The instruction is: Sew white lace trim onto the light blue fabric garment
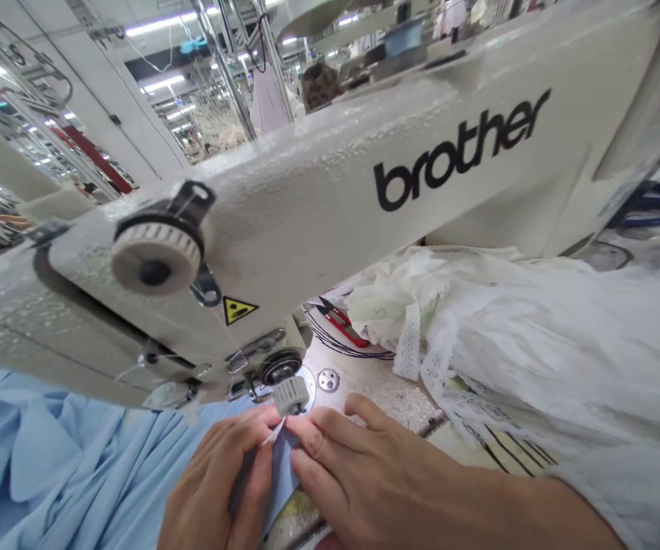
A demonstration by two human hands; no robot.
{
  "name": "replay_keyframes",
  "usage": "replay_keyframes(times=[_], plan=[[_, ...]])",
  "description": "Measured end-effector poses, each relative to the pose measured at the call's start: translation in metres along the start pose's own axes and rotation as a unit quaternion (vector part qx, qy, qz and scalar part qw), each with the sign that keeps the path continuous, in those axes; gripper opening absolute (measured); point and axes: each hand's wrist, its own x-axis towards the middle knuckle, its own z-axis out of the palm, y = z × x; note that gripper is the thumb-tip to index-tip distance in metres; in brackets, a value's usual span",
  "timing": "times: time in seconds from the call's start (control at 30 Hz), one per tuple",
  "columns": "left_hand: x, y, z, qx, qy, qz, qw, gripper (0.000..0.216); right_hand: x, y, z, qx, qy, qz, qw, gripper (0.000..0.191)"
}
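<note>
Light blue fabric [72, 458] spreads over the left side and runs under the head of a white sewing machine [307, 206]. My left hand [221, 473] is closed on the fabric's edge, just in front of the needle area. Beside it, my right hand [364, 466] pinches the same edge, fingertips close to the left ones. A small white strip [274, 432] sticks up between the two hands; whether it is a label or a fold I cannot tell. A grey knurled knob [291, 396] hangs over the fingertips and hides part of the stitching spot.
White lace-trimmed fabric [536, 328] is heaped on the right of the machine bed [376, 382]. Red-handled thread snips [344, 325] lie behind the bed by dark cords. Blue scissor handles [654, 205] show at far right.
</note>
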Motion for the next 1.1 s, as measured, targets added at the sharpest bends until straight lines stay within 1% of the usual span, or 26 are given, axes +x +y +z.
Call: replay_keyframes(times=[0.17, 0.33, 0.47, 0.57, 0.7, 0.8, 0.9, 0.97, 1.03, 1.1], plan=[[0.002, 0.000, 0.000, -0.009, 0.002, 0.007, 1.000, 0.019, 0.000, -0.001, -0.001, -0.012, -0.010, -0.001, 1.000, 0.046], [0.001, 0.002, -0.001, -0.013, -0.003, 0.007, 1.000, 0.019, 0.000, -0.001, 0.000, -0.013, 0.003, 0.004, 1.000, 0.042], [0.002, 0.000, -0.001, -0.011, -0.008, 0.014, 1.000, 0.020, 0.001, -0.001, -0.001, -0.013, -0.017, 0.007, 1.000, 0.048], [0.004, -0.001, 0.000, -0.006, 0.003, 0.025, 1.000, 0.019, 0.002, 0.001, -0.003, -0.014, -0.021, 0.008, 1.000, 0.051], [0.009, 0.002, 0.000, -0.004, 0.025, 0.043, 0.999, 0.014, 0.003, 0.002, -0.004, 0.005, -0.048, 0.013, 0.999, 0.056], [0.011, 0.003, -0.001, -0.008, 0.033, 0.060, 0.998, 0.013, 0.003, 0.002, -0.003, 0.013, -0.044, 0.019, 0.999, 0.058], [0.012, 0.003, -0.002, -0.009, 0.035, 0.084, 0.996, 0.013, 0.001, 0.001, -0.001, 0.019, -0.027, 0.020, 0.999, 0.056], [0.011, 0.003, -0.002, -0.009, 0.028, 0.097, 0.995, 0.014, 0.000, 0.001, -0.001, 0.016, -0.023, 0.015, 1.000, 0.050], [0.011, 0.002, -0.002, -0.010, 0.025, 0.100, 0.995, 0.014, -0.001, 0.000, -0.002, 0.013, -0.026, 0.006, 1.000, 0.045], [0.011, 0.002, -0.002, -0.008, 0.031, 0.097, 0.995, 0.014, 0.000, 0.000, -0.003, 0.012, -0.030, 0.001, 0.999, 0.045]])
